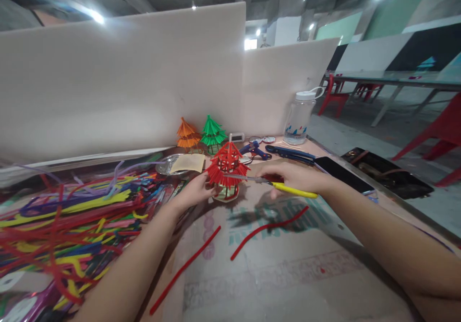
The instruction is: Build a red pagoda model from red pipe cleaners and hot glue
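Note:
A small red tiered model pagoda, made of fuzzy pipe-cleaner pieces, stands on the work surface in front of me. My left hand grips its left side, the fingertips partly hidden behind the red fringe. In my right hand is a pair of scissors with yellow handles. Their blades point left and reach across the lower red fringe of the pagoda. Two red pipe cleaners lie loose on the board nearer to me.
Left lies a heap of coloured pipe cleaners. Behind stand orange and green pagodas, before a white partition. A glue gun, blue-handled tool, water bottle and phone are at back right.

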Tool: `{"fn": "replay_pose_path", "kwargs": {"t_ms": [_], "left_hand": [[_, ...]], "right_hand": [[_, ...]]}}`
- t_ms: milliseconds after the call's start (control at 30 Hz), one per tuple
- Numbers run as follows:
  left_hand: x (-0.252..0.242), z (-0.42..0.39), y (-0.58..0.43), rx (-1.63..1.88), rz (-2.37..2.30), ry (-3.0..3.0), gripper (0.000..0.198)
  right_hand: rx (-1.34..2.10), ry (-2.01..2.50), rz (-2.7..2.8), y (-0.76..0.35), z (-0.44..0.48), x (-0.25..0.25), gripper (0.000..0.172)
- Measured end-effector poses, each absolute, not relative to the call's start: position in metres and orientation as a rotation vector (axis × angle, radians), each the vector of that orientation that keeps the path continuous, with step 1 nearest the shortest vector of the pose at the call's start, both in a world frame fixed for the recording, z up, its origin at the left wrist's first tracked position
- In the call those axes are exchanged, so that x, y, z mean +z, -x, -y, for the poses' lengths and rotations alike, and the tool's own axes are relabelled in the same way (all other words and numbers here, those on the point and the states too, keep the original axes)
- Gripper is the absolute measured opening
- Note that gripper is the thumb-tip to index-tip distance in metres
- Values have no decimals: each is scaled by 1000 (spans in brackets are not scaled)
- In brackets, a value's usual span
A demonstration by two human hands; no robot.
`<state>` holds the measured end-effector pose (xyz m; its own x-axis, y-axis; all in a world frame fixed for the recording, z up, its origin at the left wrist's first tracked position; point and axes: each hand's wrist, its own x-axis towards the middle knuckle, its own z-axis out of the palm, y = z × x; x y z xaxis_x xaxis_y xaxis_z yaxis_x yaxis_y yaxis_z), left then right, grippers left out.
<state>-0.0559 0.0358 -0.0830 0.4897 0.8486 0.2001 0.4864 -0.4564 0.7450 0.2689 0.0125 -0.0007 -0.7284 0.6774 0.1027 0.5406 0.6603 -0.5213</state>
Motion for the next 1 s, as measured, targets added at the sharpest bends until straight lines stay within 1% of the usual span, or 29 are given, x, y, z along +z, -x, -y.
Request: {"fn": "replay_pose_path", "kwargs": {"t_ms": [133,267,333,400,600,800,1000], "left_hand": [[-100,-45,62,752,-1128,-2111,35],[-110,-51,63,807,-1206,-2088,32],[-111,-51,62,831,-1235,-2080,33],[-110,-51,62,831,-1238,-2078,34],[-103,-49,69,756,-1209,-2080,38],[-96,-43,70,660,-1119,-2110,56],[-103,-41,58,795,-1129,-2117,49]], "right_hand": [[819,1032,2330,-281,-26,-8,56],[598,1370,2215,-286,-46,-29,47],[519,1514,2231,-283,-52,-42,42],[498,1575,2265,-278,-53,-53,41],[356,1616,2372,-264,-43,-65,47],[192,1732,2481,-260,-38,-63,56],[30,1738,2580,-262,-37,-62,56]]}}
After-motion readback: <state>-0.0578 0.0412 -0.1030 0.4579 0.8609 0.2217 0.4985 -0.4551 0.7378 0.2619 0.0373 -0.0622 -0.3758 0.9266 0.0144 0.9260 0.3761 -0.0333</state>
